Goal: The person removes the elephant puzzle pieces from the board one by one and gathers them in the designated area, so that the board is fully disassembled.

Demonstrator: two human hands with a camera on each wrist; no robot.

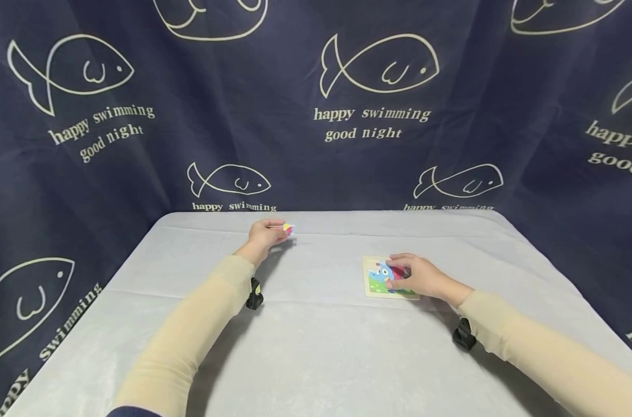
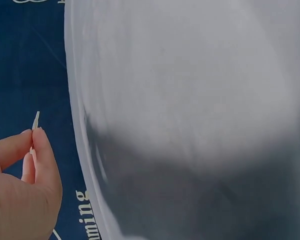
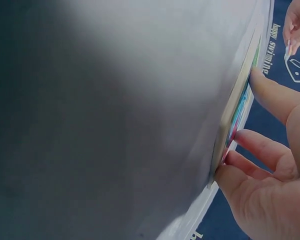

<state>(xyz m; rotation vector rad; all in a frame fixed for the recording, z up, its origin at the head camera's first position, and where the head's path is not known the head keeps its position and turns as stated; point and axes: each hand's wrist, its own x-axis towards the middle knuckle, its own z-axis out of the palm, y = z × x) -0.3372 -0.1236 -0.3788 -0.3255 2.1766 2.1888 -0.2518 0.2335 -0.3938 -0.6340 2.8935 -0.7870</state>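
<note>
My left hand [image 1: 264,236] pinches a small colourful puzzle piece [image 1: 289,229] between thumb and fingers, above the far left part of the table. From the left wrist view, the thin edge of that piece [image 2: 36,121] sticks up past the fingertips. My right hand [image 1: 420,275] lies over the right side of a square picture puzzle board [image 1: 376,284] showing a blue cartoon animal on green. In the right wrist view, its spread fingers and thumb touch the top and edge of the board [image 3: 233,107]. Part of the picture is hidden under this hand.
A pale grey cloth covers the table [image 1: 316,347], whose far edge meets a dark blue curtain [image 1: 289,145] printed with white fish and lettering. Black wrist mounts [image 1: 464,335] hang below both sleeves.
</note>
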